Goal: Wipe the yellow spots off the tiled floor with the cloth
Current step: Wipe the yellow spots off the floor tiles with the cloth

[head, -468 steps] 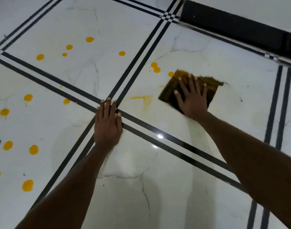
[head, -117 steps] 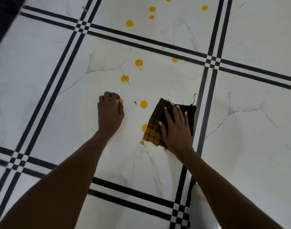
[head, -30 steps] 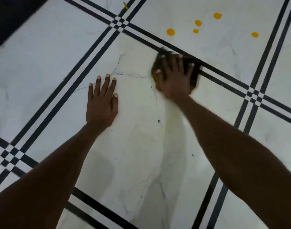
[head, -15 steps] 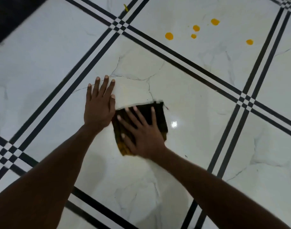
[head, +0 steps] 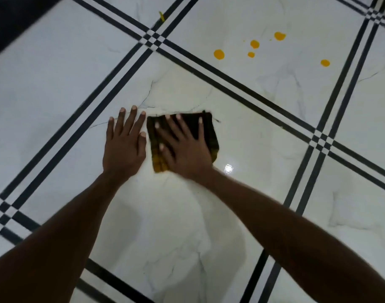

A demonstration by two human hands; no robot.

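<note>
A dark folded cloth [head: 209,132] with yellow-stained checks lies flat on the white marble tile [head: 263,149] at the middle of the view. My right hand [head: 182,149] presses down on it, fingers spread. Just left of the cloth my left hand [head: 124,145] rests flat on the same tile, fingers apart, holding nothing. Several yellow spots [head: 218,54] sit on the neighbouring tile at the upper right, beyond the black double stripe. The tile under my hands shows no spots.
Black double stripes [head: 230,84] cross the floor between the tiles, with checkered crossings [head: 153,39]. A small yellow fleck [head: 161,16] lies on a stripe at the top. A dark band [head: 16,20] fills the upper left corner. A light glare [head: 228,168] shines right of the cloth.
A second ago my right hand held the cloth up at the black stripe; it swept back toward me beside my left hand, then slid slightly forward. My left hand stayed planted.
</note>
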